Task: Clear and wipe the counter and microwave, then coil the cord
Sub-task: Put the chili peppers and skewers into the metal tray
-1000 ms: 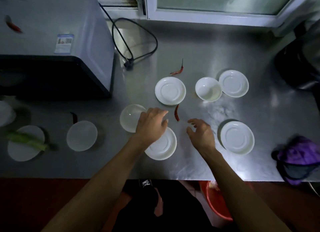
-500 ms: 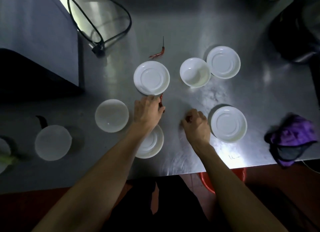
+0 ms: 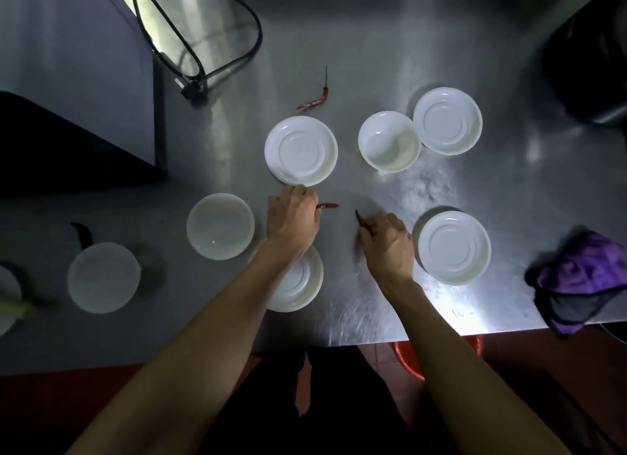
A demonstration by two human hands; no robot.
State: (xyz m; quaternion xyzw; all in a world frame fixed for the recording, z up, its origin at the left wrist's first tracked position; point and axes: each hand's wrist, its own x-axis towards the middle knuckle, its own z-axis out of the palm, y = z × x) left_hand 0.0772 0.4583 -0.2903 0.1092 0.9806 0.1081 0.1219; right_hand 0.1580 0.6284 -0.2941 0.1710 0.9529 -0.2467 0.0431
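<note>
My left hand [image 3: 292, 217] pinches a red chili [image 3: 329, 205] just below a white saucer [image 3: 301, 151]. My right hand [image 3: 386, 242] pinches a second, darker chili [image 3: 363, 222] beside another saucer [image 3: 454, 247]. A third red chili [image 3: 315, 102] lies farther back on the steel counter [image 3: 373, 64]. The microwave [image 3: 74, 81] stands at the left, and its black cord [image 3: 203, 47] lies in a loose loop beside it. A purple cloth [image 3: 583, 281] sits at the counter's right edge.
A white bowl [image 3: 389, 142] and a saucer [image 3: 448, 121] stand at the back right. A saucer [image 3: 298, 281] lies under my left forearm. Translucent lids [image 3: 220, 226] [image 3: 103, 277] and a dark chili [image 3: 81, 234] are at the left. A dark appliance [image 3: 590, 57] fills the right corner. A red bucket [image 3: 410, 359] stands below the counter.
The view has tilted down and closed in on the counter. My left hand picked up the chili that lay between the saucers, and my right hand closed on a second chili.
</note>
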